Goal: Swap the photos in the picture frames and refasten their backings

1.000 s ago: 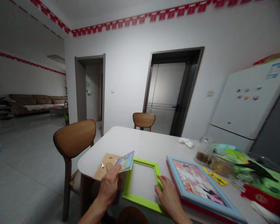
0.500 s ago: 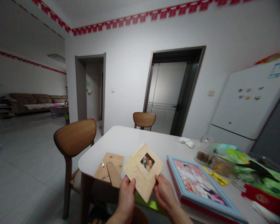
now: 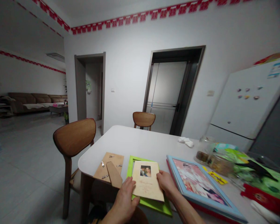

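A cream photo card (image 3: 147, 187) with a small picture of two people on it lies over the green picture frame (image 3: 131, 165). Fingers and thumb of my left hand (image 3: 127, 197) are closed at the card's lower left edge. On the opposite edge, my right hand (image 3: 165, 183) pinches the card. The card covers most of the frame's inside. To the left rests a brown backing board (image 3: 100, 170) with metal clips and a fold-out stand (image 3: 114, 174).
A light blue picture frame (image 3: 198, 183) lies flat at right on something red. Beyond it are glass jars (image 3: 203, 151), green packets and a red packet (image 3: 261, 196). A crumpled tissue (image 3: 186, 142) sits farther back. Wooden chairs (image 3: 76, 137) stand by the white table (image 3: 130, 137).
The photo card has come down from above the table onto the green frame and turned from a diamond tilt to nearly straight. Both hands moved with it.
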A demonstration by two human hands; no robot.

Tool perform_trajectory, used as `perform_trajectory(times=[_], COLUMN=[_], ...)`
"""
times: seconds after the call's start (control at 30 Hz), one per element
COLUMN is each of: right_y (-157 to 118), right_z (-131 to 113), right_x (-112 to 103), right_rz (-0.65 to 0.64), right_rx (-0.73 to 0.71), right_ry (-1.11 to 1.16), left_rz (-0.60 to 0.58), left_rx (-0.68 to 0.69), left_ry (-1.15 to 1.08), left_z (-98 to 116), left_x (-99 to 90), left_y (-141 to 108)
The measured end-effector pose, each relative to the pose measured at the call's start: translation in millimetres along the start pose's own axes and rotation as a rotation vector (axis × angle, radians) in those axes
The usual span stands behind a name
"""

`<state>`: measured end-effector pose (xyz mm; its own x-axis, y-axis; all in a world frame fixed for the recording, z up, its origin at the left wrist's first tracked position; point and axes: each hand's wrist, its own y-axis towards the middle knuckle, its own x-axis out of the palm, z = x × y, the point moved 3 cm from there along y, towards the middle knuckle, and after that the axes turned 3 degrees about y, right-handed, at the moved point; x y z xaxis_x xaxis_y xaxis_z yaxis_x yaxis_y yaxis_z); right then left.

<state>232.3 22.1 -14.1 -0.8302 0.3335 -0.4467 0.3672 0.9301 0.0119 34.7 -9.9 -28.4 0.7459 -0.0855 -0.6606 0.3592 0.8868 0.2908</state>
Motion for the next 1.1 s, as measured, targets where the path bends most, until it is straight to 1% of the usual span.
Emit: perform_trajectory(times=[0.1,0.23,0.43,0.57,0.8,0.9,0.97,1.0,1.07,1.1], right_y=[6.1,9.4,7.9,3.4,-4.3,-7.4,-11.9,-15.3,-24.1,-29.5], right_z=[1.4,1.3,-11.1,-13.5,-11.4,-12.2,-16.1,-19.9,-31.1,-38.0], right_x=[3.8,6.9,3.7,5.8,11.6,10.2,11.7,14.6,26.3,35.4], right_rz=[0.053,0.089,0.117,0.122,0.175,0.162,0.136,0.115,0.051,0.012], right_rx=[-0.017,-0.034,-0.075,-0.092,-0.188,-0.215,-0.256,-0.293,-0.393,-0.445], right_ry=[-0.061,-0.175,-0.452,-0.617,-0.804,-0.822,-0.787,-0.761,-0.697,-0.665], left_rz=[-0.03,-0.066,-0.135,-0.181,-0.181,-0.185,-0.167,-0.142,-0.07,-0.037], left_rx=[0.009,0.022,0.069,0.085,0.083,0.08,0.096,0.11,0.123,0.1], left_ry=[0.006,0.038,0.117,0.211,0.304,0.306,0.309,0.32,0.372,0.413], left_z=[1.5,5.2,17.6,22.7,23.6,23.8,18.8,13.7,-2.9,-14.5], left_x=[-1.8,-6.9,-12.2,-13.1,-7.0,-8.1,-16.6,-24.1,-44.5,-56.0], left_y=[0.1,1.1,-0.2,-1.2,-0.2,-2.6,-5.5,-6.8,-7.8,-7.0])
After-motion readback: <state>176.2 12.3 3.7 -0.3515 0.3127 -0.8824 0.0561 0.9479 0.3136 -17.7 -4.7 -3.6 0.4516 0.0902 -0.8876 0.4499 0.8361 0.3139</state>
